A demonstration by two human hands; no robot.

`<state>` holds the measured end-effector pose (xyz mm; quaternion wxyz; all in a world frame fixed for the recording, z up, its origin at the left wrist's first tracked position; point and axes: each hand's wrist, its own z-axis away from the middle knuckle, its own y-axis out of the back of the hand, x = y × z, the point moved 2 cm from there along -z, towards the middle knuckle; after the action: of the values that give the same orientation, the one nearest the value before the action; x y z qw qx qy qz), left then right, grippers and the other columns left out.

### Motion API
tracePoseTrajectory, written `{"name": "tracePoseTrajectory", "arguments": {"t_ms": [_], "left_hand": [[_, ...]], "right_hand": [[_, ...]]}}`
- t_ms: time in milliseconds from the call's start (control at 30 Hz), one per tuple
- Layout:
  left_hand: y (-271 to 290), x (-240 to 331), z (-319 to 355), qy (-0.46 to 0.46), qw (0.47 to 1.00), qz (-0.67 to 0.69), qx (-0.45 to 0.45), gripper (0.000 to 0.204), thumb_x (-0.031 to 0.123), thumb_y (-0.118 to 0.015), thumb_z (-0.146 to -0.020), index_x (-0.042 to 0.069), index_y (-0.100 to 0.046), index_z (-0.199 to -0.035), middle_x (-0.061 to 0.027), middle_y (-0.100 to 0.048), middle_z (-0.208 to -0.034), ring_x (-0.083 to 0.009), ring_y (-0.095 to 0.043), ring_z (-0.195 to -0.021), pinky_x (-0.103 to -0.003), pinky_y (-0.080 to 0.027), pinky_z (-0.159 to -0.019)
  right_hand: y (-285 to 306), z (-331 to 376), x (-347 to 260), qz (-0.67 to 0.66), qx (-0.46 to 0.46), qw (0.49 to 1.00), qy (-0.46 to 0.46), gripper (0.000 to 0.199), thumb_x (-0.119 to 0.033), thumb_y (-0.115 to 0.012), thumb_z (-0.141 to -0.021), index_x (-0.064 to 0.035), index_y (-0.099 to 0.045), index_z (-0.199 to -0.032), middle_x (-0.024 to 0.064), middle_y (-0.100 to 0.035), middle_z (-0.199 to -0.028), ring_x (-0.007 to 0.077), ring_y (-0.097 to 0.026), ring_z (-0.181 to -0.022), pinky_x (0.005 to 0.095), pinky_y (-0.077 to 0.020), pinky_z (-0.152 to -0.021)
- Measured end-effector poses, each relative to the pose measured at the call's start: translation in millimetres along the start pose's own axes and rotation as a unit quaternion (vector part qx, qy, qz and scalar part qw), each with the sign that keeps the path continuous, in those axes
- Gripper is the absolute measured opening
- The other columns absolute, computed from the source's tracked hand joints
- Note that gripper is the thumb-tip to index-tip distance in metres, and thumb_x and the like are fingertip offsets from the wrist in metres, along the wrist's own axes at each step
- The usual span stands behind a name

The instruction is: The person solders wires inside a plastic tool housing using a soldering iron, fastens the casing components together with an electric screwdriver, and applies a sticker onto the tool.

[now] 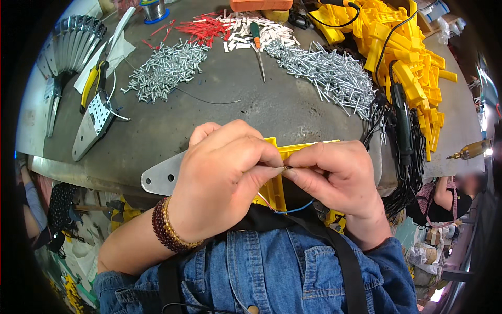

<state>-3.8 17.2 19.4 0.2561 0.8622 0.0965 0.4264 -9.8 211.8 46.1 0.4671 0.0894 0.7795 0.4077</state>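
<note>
My left hand and my right hand meet fingertip to fingertip, each closed in a pinch on thin wire ends that the fingers mostly hide. Below them, a red-and-white wire runs up towards the left hand. A blue wire curves up under the right hand. Behind the fingers sits a yellow plastic housing, partly covered by both hands. From under my left hand a flat grey metal plate with round holes sticks out to the left, near the table's front edge.
Heaps of short screws, long screws, red wires and white pieces lie across the grey table. A screwdriver, yellow-handled pliers, yellow housings and a black corded tool surround them. A person is at right.
</note>
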Motion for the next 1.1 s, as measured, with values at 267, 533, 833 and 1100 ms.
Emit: {"name": "tracePoseTrajectory", "arguments": {"t_ms": [267,533,833,1100], "left_hand": [[1.9,-1.2,-4.4,-0.06,0.994,-0.088,0.008,0.01,0.009,-0.071,-0.075,0.011,-0.064,-0.082,-0.0012,-0.059,-0.075,-0.0195,-0.055,-0.068,-0.034,-0.032,-0.07],[8.6,-2.3,-3.8,-0.065,0.995,-0.079,0.015,0.015,0.004,-0.07,-0.072,0.005,-0.06,-0.083,-0.0071,-0.058,-0.078,-0.0268,-0.056,-0.074,-0.04,-0.038,-0.073],[64.0,-26.9,25.6,-0.036,0.951,-0.232,-0.2,0.102,0.065,-0.07,-0.065,-0.005,-0.044,-0.135,-0.0168,-0.054,-0.118,-0.0357,-0.05,-0.112,-0.047,-0.034,-0.099],[53.8,-65.5,-41.3,0.032,0.971,-0.185,-0.146,0.031,0.02,-0.07,-0.079,0.005,-0.063,-0.105,-0.0132,-0.063,-0.101,-0.0331,-0.059,-0.099,-0.041,-0.047,-0.086]], "right_hand": [[-1.2,-10.1,8.0,0.095,0.008,0.989,0.111,0.015,-0.009,-0.071,-0.074,-0.0109,-0.064,-0.088,0.0045,-0.063,-0.065,0.0235,-0.063,-0.056,0.0342,-0.0483,-0.049],[-4.7,-30.1,-0.2,0.193,-0.012,0.954,0.231,0.015,-0.014,-0.069,-0.071,-0.0121,-0.055,-0.075,0.0017,-0.048,-0.053,0.0224,-0.054,-0.047,0.0358,-0.0415,-0.044],[15.3,-62.2,5.9,0.287,-0.008,0.922,0.262,0.017,-0.01,-0.069,-0.072,-0.0095,-0.065,-0.088,0.0028,-0.062,-0.073,0.0235,-0.062,-0.067,0.0354,-0.0482,-0.058],[176.6,-138.2,157.3,0.143,0.234,0.96,-0.057,0.048,-0.006,-0.062,-0.086,-0.012,-0.054,-0.133,0.0088,-0.06,-0.121,0.0163,-0.059,-0.095,0.0288,-0.0478,-0.086]]}}
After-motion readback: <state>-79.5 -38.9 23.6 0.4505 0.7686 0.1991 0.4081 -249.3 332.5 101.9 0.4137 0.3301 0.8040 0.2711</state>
